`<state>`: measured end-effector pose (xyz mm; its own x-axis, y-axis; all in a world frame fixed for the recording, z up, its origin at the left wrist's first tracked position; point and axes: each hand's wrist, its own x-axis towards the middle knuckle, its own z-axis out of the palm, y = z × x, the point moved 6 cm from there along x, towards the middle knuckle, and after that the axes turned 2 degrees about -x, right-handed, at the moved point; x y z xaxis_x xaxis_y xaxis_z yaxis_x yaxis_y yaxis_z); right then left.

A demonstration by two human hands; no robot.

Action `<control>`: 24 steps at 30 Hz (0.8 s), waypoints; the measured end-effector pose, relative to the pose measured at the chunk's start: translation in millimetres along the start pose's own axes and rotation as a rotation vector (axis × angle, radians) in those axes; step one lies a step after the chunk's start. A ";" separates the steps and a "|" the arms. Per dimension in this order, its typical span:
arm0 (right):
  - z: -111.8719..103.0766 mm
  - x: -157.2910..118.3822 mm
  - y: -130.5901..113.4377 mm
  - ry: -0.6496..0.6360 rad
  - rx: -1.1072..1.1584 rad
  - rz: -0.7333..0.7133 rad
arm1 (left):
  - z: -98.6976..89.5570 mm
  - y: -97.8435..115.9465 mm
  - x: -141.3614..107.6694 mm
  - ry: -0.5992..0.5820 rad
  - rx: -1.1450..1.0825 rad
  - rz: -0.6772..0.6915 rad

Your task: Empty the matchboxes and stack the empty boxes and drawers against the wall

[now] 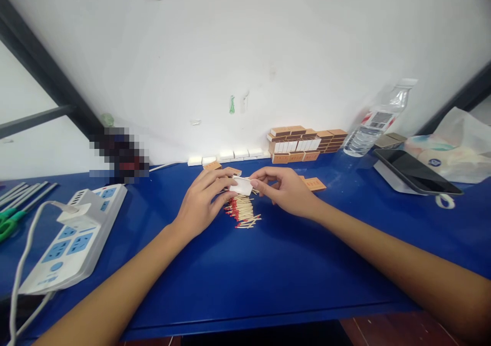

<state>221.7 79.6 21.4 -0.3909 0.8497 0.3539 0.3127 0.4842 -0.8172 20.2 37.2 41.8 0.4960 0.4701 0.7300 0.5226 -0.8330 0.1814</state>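
Note:
Between my two hands is a small white matchbox tray [241,186], held just above a pile of matches. My left hand [205,197] grips its left end between thumb and fingers. At its right end, the thumb and fingers of my right hand [282,187] pinch the edge. The loose red-tipped matches [242,210] lie on the blue table below, partly hidden by the tray. Behind my hands lie orange matchbox sleeves [212,166], and another orange matchbox [314,184] is to the right of my right hand.
Orange matchboxes [295,156] are stacked along the wall, with a row of white trays [241,154] to their left. A water bottle [378,118], a phone [416,171] and a plastic bag [454,146] stand right. At left are a power strip [82,243] and green-handled scissors [9,225].

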 end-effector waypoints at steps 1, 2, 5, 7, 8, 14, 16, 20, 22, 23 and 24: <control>0.3 0.1 -0.7 -0.002 0.012 0.002 | 0.6 -0.2 -0.3 -0.003 0.009 0.006; 0.9 0.2 -1.7 -0.005 0.025 0.003 | 1.3 -0.3 -0.6 -0.011 0.016 0.015; 3.8 0.2 -5.7 -0.008 0.063 -0.002 | -1.2 0.8 1.2 -0.036 0.045 0.044; 4.4 -0.4 -7.7 0.014 0.065 -0.018 | -10.5 -1.7 6.4 -0.030 0.079 0.032; 3.6 -0.9 -8.3 0.037 0.042 -0.039 | -17.9 -5.5 10.3 -0.010 0.103 0.013; -5.1 -6.5 -12.7 0.155 -0.488 -0.326 | -55.5 -75.0 32.0 0.113 0.295 -0.189; -6.2 -7.4 -14.0 0.156 -0.646 -0.396 | -49.4 -109.9 32.6 0.050 0.301 -0.315; -8.7 -6.4 -15.8 0.145 -0.794 -0.440 | -26.8 -150.8 30.3 -0.013 0.290 -0.396; -9.5 -5.2 -14.6 0.135 -0.821 -0.429 | -16.0 -160.4 29.8 -0.045 0.278 -0.426; -9.7 -4.7 -13.7 0.131 -0.829 -0.424 | -11.5 -163.6 30.0 -0.063 0.270 -0.438; -9.8 -4.3 -12.7 0.127 -0.835 -0.420 | -7.8 -165.9 30.4 -0.081 0.261 -0.448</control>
<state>227.9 71.7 34.7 -0.5303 0.5640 0.6329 0.7060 0.7072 -0.0387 -56.8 187.4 39.0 0.2306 0.7935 0.5632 0.8464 -0.4491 0.2863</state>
